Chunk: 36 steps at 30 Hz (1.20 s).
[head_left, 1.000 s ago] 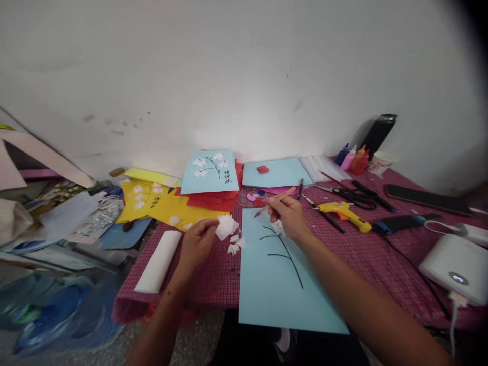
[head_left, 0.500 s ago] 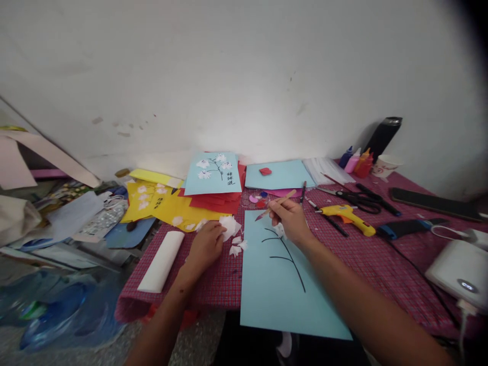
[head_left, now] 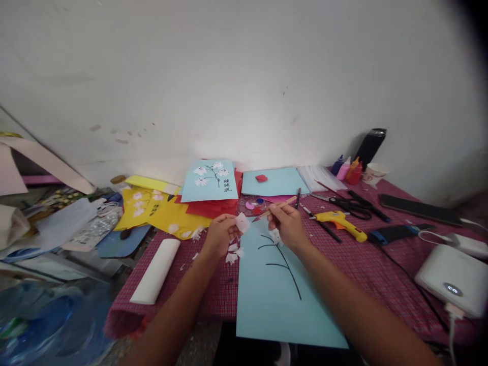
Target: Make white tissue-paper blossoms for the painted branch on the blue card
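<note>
My left hand (head_left: 221,234) pinches a small white paper piece (head_left: 243,222) above the left edge of the light blue sheet (head_left: 267,305). A thin wooden brush (head_left: 284,203) is in my right hand (head_left: 286,223), its dark reddish tip close to the white piece. Black branch lines (head_left: 287,269) run down the blue sheet, and a white paper blossom (head_left: 273,236) at their top is partly hidden by my right hand. Loose white paper scraps (head_left: 233,253) lie on the checked cloth under my left hand.
Finished flower picture (head_left: 209,180) lies on red sheets at the back. White roll (head_left: 157,272) is at left. To the right are a yellow glue gun (head_left: 341,223), scissors (head_left: 351,206), paint bottles (head_left: 348,170), a black flask (head_left: 370,147) and a white device (head_left: 453,279) with a cable.
My left hand has risen from the scraps and moved right with a white piece pinched in it, nearer the brush tip. The whole view has shifted slightly.
</note>
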Each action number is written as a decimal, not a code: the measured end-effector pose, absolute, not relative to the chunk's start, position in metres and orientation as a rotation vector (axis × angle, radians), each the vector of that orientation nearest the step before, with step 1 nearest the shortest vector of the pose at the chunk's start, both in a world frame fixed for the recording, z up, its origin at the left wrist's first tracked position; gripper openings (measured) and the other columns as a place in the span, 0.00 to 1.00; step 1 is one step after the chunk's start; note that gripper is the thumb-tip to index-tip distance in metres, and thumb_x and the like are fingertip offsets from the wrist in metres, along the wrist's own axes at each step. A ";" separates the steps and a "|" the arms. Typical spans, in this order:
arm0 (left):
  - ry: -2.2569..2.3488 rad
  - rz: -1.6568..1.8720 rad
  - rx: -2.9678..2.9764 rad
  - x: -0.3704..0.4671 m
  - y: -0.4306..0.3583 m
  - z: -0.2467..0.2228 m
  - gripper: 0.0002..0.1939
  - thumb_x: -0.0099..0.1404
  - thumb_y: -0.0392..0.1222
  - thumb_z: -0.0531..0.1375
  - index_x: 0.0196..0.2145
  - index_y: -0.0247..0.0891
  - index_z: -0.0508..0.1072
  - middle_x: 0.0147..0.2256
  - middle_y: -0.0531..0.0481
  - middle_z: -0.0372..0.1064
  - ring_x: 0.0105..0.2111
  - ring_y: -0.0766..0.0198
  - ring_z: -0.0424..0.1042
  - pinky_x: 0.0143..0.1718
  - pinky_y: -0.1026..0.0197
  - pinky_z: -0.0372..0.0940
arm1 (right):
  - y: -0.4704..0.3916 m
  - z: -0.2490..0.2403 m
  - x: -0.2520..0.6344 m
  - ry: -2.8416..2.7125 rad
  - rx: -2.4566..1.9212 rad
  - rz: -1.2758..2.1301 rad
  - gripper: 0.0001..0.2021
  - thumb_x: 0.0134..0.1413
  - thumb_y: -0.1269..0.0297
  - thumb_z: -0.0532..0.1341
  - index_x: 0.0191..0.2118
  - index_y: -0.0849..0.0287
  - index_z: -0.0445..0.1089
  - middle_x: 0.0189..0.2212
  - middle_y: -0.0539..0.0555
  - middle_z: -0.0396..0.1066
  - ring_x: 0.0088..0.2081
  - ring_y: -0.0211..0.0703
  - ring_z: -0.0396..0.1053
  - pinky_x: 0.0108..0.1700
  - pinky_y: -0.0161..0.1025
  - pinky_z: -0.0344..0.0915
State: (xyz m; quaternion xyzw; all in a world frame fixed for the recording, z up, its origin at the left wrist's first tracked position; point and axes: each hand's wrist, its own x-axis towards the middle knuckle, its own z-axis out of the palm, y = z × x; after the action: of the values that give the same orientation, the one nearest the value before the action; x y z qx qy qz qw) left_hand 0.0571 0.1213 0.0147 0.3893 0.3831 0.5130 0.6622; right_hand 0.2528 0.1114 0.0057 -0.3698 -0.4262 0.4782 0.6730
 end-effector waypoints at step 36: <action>0.693 1.133 0.811 0.064 0.114 0.000 0.13 0.49 0.35 0.70 0.34 0.35 0.74 0.30 0.53 0.72 0.27 0.71 0.71 0.29 0.67 0.67 | 0.111 0.003 0.244 -1.004 -0.847 1.230 0.15 0.50 0.51 0.65 0.30 0.60 0.71 0.24 0.49 0.72 0.15 0.30 0.60 0.17 0.31 0.56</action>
State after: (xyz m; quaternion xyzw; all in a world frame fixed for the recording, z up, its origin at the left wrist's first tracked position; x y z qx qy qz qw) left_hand 0.0640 0.1143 -0.0004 0.3658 0.3125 0.5110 0.7123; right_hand 0.2436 0.1106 0.0026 -0.3687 -0.4371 0.5354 0.6215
